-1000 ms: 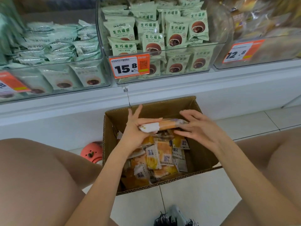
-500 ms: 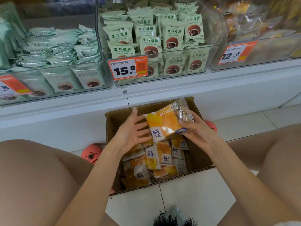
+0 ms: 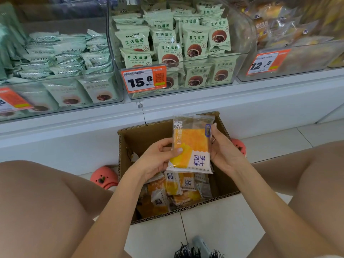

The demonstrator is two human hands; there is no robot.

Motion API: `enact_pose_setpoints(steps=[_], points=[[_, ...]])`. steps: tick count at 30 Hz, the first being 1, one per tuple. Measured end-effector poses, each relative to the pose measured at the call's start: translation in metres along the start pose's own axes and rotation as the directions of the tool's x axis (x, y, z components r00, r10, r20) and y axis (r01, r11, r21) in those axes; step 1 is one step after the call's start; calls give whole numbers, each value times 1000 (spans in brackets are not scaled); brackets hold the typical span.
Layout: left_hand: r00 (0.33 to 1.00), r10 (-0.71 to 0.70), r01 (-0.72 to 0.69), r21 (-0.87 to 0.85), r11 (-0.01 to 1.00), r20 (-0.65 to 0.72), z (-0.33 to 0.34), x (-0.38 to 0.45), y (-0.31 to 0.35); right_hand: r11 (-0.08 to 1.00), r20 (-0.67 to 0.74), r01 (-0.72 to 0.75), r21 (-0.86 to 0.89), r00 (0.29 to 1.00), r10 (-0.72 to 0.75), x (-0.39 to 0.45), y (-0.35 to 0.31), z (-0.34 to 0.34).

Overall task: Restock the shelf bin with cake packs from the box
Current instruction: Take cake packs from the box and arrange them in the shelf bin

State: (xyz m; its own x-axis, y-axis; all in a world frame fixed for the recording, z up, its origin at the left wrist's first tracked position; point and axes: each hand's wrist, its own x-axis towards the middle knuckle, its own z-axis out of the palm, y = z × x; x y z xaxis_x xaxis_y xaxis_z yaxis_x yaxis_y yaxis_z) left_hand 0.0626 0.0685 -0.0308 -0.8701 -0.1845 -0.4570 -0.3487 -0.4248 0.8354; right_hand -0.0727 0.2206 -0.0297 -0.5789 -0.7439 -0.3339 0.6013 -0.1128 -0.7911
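Both hands (image 3: 160,159) (image 3: 222,151) grip cake pack (image 3: 191,146) above box (image 3: 226,185).

Both arms are bare to the frame's lower edge, no sleeves showing. The knees are bare too. Pink clog shoes (image 3: 104,177) with small dark face markings cover the feet.

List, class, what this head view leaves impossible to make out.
- Box depth: packs cover its floor.
- Left hand fingers: behind the held cake pack.
- Right bin contents: blurred through its clear wall.
- Left price tag: cut by the frame edge.
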Motion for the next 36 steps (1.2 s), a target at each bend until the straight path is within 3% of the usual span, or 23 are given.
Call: enact_pose_setpoints(steps=[6, 8, 11, 15, 19, 24, 27, 31, 34, 36], points=[[987, 105, -117, -97, 988, -118, -3, 8, -6, 878, 27, -125, -462, 988, 155, -11, 0, 10], [979, 130, -153, -149, 977, -155, -4, 11, -6, 821, 9, -93, -564, 993, 119, -13, 3, 11], [979, 115, -157, -254, 955, -170, -4, 14, -6, 790, 27, -24, -612, 998, 51, -12, 2, 11], [978, 87, -158, -391, 907, -191, -5, 16, -7, 760, 133, 32, -649, 989, 72, -14, -3, 8], [991, 29, -94, -534, 841, -129, 3, 14, -7, 766, 229, 68, -639, 968, 105, -15, -7, 9], [996, 4, -63, -638, 768, -93, 13, 13, -8, 740, 252, 68, -669, 957, 140, -17, -15, 15], [990, 59, -126, -623, 772, -127, 15, 10, 4, 632, 227, 103, -768, 967, 118, -15, -30, 25], [961, 228, -274, -432, 859, -157, 34, -1, 46, 672, 190, 204, -712, 977, -95, -16, -56, 53], [913, 360, -404, -320, 857, -191, 54, -10, 95, 722, 154, 253, -644, 967, -202, -26, -94, 75], [853, 476, -510, -143, 848, -216, 68, -16, 137, 765, 152, 277, -581, 961, -233, -35, -134, 86]])
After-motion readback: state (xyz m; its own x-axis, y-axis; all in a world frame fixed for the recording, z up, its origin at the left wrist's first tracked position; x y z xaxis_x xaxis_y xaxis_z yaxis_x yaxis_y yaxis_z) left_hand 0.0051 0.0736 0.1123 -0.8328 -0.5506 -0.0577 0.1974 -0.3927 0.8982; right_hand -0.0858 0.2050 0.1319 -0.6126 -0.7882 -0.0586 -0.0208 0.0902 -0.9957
